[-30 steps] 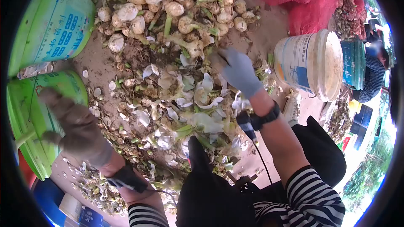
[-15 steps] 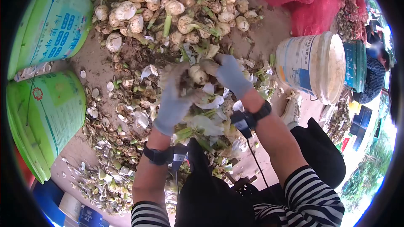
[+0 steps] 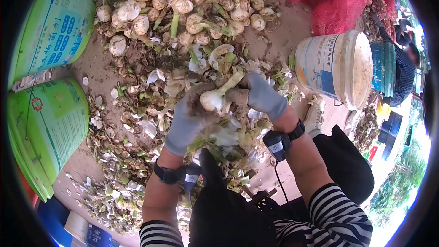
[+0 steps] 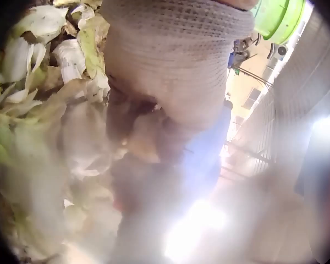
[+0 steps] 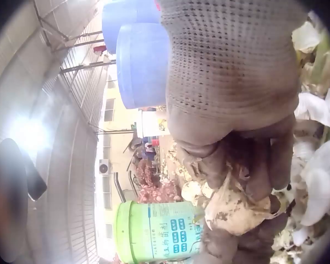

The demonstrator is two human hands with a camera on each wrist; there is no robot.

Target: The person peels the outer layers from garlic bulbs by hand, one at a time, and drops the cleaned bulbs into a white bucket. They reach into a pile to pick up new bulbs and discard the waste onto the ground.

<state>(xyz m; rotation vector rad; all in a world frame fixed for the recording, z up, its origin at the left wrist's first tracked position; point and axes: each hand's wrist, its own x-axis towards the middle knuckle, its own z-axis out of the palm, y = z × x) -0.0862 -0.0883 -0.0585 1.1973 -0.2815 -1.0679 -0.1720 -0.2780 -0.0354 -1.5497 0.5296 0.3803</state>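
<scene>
In the head view a pale bulb (image 3: 211, 101) with a green stem (image 3: 234, 81) is gripped by the gloved left hand (image 3: 188, 118), fingers curled round its left side. The gloved right hand (image 3: 263, 96) is at the bulb's right, its fingers curled against the bulb and the base of its stem. Seen from the right wrist, the right hand (image 5: 236, 110) pinches dirty, papery skin on the bulb (image 5: 236, 212). The left wrist view is hazy; the left hand (image 4: 165, 82) shows there with curled fingers, and its hold is mostly hidden.
A heap of bulbs (image 3: 182, 5) lies beyond the hands, with peelings (image 3: 148, 128) strewn below and around. Green buckets (image 3: 55, 123) stand at the left, a white bucket (image 3: 336, 71) at the right, near red netting (image 3: 336, 11). Another person (image 3: 404, 71) is at the far right.
The left hand has come from beside the green buckets to the middle and taken hold of the bulb. The right hand has moved slightly down and right, and the stem now shows above the bulb.
</scene>
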